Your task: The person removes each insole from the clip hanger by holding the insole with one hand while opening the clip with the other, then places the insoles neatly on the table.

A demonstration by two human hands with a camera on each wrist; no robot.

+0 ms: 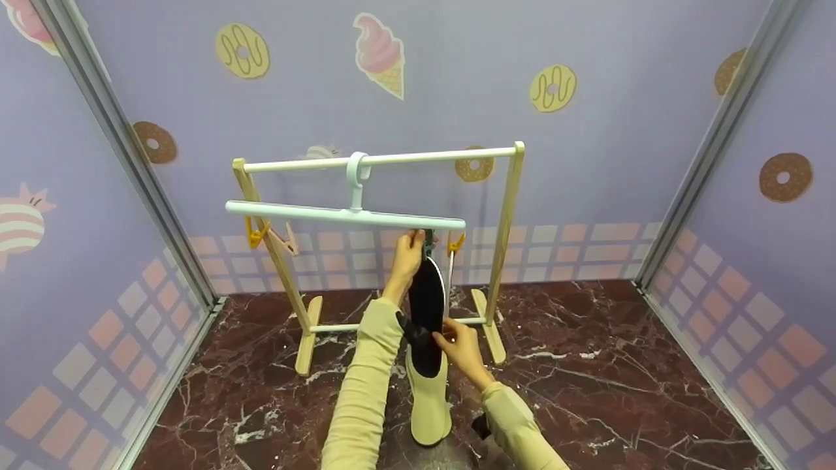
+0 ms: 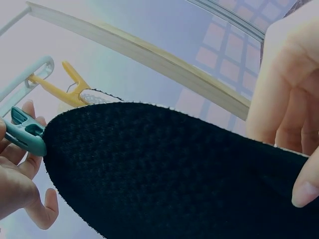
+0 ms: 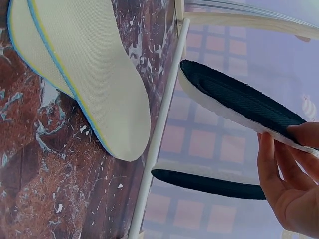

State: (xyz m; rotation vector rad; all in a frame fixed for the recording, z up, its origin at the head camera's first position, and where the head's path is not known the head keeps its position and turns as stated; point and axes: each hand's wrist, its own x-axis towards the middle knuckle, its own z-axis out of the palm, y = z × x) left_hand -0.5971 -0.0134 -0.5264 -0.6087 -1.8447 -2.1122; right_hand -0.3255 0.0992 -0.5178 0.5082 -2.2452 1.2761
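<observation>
Right under the white hanger (image 1: 346,216) on the wooden rack (image 1: 444,156), a dark insole (image 1: 426,301) stands nearly upright between the person's two hands, its black face toward the wearer and its pale backing turned away. At the upper end, the left hand (image 1: 406,260) has its fingers closed around a green clip (image 2: 26,137), whose mouth meets the insole's rounded tip; I can't tell how deeply it bites, if it does. Lower down, the right hand (image 1: 466,352) has a close pinch on one long edge, thumb on the dark face and fingers against the backing, with no slack in that grip.

Judging by eye, the insole is light, thin and a bit springy: firm enough to keep its shape when held by one edge, yet likely to flex if pushed from the tip. Its fuzzy dark face should give good friction, and nothing about it looks fragile. That edge seems a sensible place to take hold, since it steadies the length and leaves the tip free. A clip catching only the rim could slide off the curve.

Just behind, a second dark insole (image 3: 214,187) hangs at a yellow clip (image 2: 70,97). Beneath, two cream insoles (image 3: 112,74) lie overlapping on the marbled desk (image 1: 588,372).
</observation>
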